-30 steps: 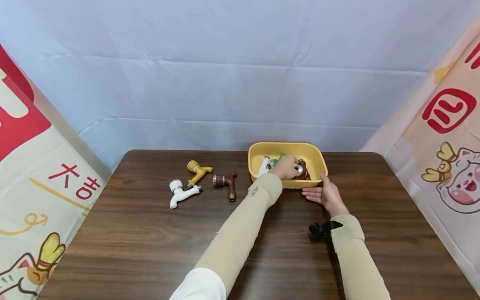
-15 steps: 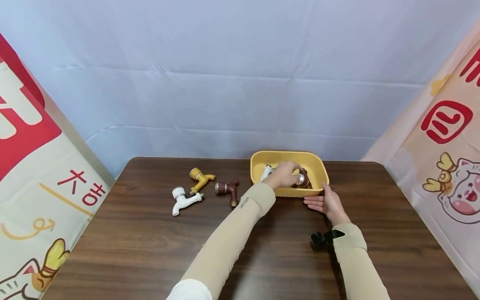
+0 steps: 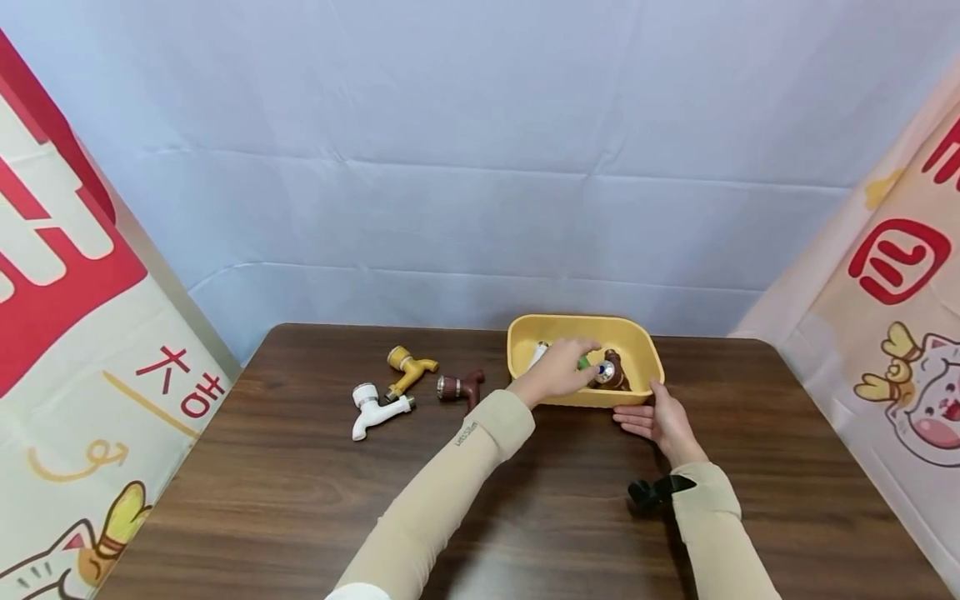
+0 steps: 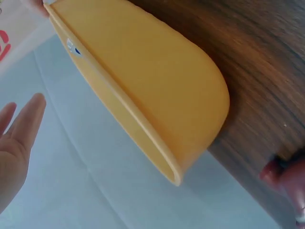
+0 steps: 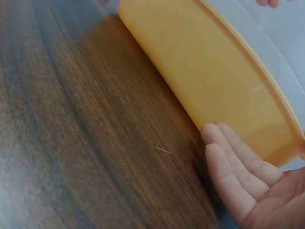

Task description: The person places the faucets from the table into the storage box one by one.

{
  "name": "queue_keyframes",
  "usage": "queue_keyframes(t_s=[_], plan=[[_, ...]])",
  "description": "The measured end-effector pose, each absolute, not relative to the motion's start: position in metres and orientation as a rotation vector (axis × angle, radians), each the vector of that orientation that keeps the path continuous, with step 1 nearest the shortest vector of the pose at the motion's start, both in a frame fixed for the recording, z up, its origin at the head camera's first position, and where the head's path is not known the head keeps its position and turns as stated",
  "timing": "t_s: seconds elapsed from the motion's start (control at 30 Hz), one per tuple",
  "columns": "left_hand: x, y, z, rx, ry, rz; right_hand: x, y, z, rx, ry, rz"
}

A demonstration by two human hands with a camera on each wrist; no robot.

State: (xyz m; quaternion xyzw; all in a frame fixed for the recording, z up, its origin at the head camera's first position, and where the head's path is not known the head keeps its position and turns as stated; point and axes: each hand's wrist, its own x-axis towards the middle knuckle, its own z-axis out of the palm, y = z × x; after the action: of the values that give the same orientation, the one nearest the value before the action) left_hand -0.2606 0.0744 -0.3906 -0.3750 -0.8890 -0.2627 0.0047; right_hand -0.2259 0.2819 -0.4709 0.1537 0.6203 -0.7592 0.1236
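Note:
My left hand (image 3: 558, 369) is over the left part of a yellow plastic basin (image 3: 645, 367), fingers extended and apart. In the left wrist view the left hand (image 4: 16, 143) shows straight fingers and holds nothing. The right hand (image 3: 670, 421) rests at the basin's front right corner, thumb at the rim. Its straight fingers (image 5: 233, 167) lie along the basin's outer wall in the right wrist view. Inside the basin are a brown faucet (image 3: 617, 371), a white faucet (image 3: 537, 353) and something green (image 3: 583, 362), partly hidden by my left hand.
Left of the basin, a yellow faucet (image 3: 411, 370), a white faucet (image 3: 378, 410) and a dark red faucet (image 3: 463, 387) lie on the brown wooden table (image 3: 300, 500). A pale cloth (image 3: 450, 208) hangs behind the table. Printed cloths flank both sides.
My left hand has drawn back from down among the faucets, and its fingers have spread. The right hand stays at the basin's corner. The whole view has shifted slightly.

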Motion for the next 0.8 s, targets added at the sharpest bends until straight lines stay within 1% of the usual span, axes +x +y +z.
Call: queue_keyframes(t_s=[0.13, 0.27, 0.8], plan=[[-0.250, 0.064, -0.395, -1.185, -2.718, -0.755, -0.225, 0.282, -0.473, 0.447, 1.810, -2.215], [-0.242, 0.050, -0.401, -1.173, -2.641, -0.795, -0.223, 0.281, -0.474, 0.444, 1.801, -2.216], [-0.224, -0.007, -0.403, -1.142, -2.522, -0.875, -0.225, 0.279, -0.471, 0.463, 1.821, -2.199]])
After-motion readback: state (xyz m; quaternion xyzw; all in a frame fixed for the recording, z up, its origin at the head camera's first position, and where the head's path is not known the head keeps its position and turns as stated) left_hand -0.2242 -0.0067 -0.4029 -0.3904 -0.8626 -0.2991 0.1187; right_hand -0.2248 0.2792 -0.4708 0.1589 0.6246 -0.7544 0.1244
